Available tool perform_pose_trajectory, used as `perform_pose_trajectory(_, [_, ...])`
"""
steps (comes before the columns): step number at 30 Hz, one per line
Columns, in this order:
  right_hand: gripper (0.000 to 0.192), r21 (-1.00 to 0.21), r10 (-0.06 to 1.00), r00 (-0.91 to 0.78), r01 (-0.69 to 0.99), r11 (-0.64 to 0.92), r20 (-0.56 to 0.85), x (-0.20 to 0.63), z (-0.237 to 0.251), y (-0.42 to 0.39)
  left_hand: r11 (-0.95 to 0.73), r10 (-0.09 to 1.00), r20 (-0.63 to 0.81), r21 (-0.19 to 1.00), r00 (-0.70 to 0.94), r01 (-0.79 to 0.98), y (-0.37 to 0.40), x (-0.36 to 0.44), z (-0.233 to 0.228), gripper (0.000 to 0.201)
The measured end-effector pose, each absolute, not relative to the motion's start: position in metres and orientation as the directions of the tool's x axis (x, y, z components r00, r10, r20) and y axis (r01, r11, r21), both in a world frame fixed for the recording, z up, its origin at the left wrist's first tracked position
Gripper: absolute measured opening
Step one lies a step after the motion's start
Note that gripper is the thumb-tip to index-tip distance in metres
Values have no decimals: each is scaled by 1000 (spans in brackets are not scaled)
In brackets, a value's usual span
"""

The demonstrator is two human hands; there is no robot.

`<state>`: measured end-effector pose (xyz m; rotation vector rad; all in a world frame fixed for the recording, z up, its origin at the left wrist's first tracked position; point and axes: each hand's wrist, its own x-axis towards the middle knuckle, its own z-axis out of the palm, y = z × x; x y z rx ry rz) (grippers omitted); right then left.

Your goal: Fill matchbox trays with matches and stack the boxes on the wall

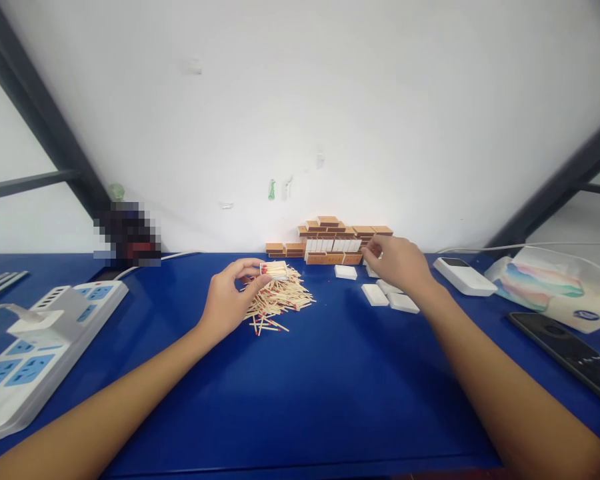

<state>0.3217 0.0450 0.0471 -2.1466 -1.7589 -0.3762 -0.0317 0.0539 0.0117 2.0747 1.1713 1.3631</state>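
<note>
My left hand (233, 293) is closed around a small white matchbox tray (274, 270) with red-tipped matches lying in it. Right below it, a loose heap of matches (283, 297) spreads over the blue table. My right hand (396, 265) has its fingers pinched together at the right end of stacked brown matchboxes (325, 259); what the fingertips grip, if anything, is hidden. A white tray beneath that hand is partly covered. Other white trays (375, 295) lie just in front of it, and one white tray (345, 272) sits apart to its left.
On the left stands a white power strip (80, 347) with a plug and cable. To the right are a white device with a dark screen (464, 277), a tissue pack (555, 287) and a dark phone (570, 353). A white wall (300, 100) rises behind the table (300, 400).
</note>
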Motion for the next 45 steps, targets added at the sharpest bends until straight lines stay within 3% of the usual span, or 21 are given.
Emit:
perform_pose_trajectory(11, [18, -77, 926, 142, 989, -122, 351, 314, 49, 42, -585, 804, 567, 696, 181, 416, 56, -34, 9, 29])
perform_pose_trajectory(19, [18, -94, 900, 199, 980, -176, 387, 326, 50, 44, -578, 807, 567, 695, 168, 427, 57, -34, 8, 30])
perform_pose_trajectory(22, [25, -133, 837, 230, 973, -189, 497, 332, 44, 49, -588, 800, 573, 690, 179, 422, 57, -34, 8, 29])
perform_pose_trajectory(25, [41, -219, 715, 274, 961, -171, 643, 344, 34, 58, -594, 797, 577, 691, 181, 412, 56, -34, 8, 29])
perform_pose_trajectory(27, [42, -343, 670, 344, 929, -140, 658, 356, 27, 66, -593, 798, 575, 695, 181, 406, 56, -34, 7, 30])
perform_pose_trajectory(31, [34, -685, 643, 567, 723, -88, 515, 382, 18, 83, -596, 795, 578, 689, 182, 412, 55, -33, 7, 30])
perform_pose_trajectory(33, [30, -774, 632, 638, 626, -91, 441, 390, 16, 90, -605, 789, 586, 684, 186, 407, 56, -33, 7, 29])
perform_pose_trajectory(39, [21, -923, 619, 739, 380, -59, 265, 390, 12, 101, -612, 784, 589, 675, 198, 412, 58, -34, 5, 29])
perform_pose_trajectory(45, [21, -971, 610, 769, 239, 6, 193, 386, 19, 99, -588, 802, 565, 690, 192, 422, 58, -34, 2, 30])
